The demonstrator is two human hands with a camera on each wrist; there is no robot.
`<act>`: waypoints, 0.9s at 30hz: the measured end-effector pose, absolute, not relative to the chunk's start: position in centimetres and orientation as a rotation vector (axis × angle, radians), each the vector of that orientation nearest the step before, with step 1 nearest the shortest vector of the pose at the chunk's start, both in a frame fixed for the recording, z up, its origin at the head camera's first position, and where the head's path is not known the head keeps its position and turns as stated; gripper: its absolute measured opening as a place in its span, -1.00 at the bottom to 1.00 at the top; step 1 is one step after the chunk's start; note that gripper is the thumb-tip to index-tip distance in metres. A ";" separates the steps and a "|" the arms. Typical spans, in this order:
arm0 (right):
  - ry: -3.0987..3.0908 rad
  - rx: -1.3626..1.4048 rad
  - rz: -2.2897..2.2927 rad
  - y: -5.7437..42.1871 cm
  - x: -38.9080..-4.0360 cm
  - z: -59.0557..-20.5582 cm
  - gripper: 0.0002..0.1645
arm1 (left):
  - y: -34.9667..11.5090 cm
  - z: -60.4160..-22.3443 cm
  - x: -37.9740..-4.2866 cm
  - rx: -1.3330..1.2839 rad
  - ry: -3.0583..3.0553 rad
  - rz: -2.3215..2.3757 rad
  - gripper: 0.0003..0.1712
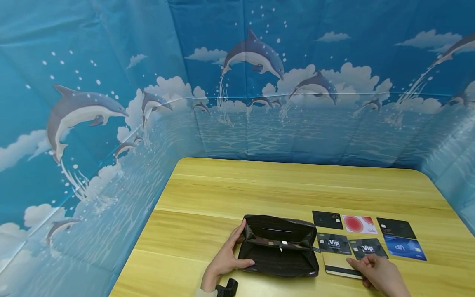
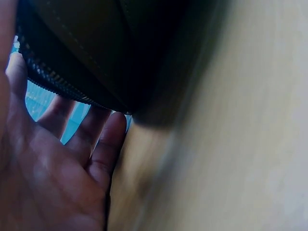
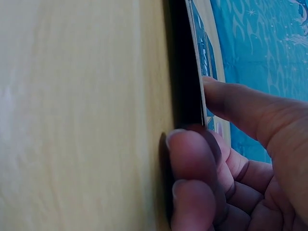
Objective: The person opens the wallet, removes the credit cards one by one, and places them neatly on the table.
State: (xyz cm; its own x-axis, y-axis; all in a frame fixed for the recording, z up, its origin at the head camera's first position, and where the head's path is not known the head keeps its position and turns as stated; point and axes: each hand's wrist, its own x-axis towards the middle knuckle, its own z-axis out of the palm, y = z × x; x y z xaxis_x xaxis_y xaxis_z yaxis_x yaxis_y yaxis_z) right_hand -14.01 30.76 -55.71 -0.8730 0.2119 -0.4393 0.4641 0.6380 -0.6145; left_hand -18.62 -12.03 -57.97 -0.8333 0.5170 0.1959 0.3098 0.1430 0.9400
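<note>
A dark zip-around wallet (image 1: 280, 263) lies spread open on the table, its compartments and centre pocket showing. My left hand (image 1: 225, 258) grips its left side, thumb over the lower flap. In the left wrist view, the fingers (image 2: 91, 132) reach along the zipped edge of the wallet (image 2: 96, 48). Just right of the wallet, my right hand (image 1: 380, 272) pinches a gold card (image 1: 335, 262) with a black stripe by its right end. The right wrist view shows this card (image 3: 197, 62) edge-on, between thumb and fingers, tilted up off the wood.
Beyond the gold card, other cards lie in two rows: a black card (image 1: 328, 220), a red-and-white card (image 1: 360, 225), another black card (image 1: 396, 228), two grey Vip cards (image 1: 334, 243) and a blue card (image 1: 404, 247). A dolphin-print curtain (image 1: 259, 136) surrounds the wooden table (image 1: 237, 185).
</note>
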 end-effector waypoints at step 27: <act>2.528 0.557 -1.063 31.2 -14.2 -57.0 -0.11 | -12.1 -57.6 -18.5 0.811 2.262 1.749 0.22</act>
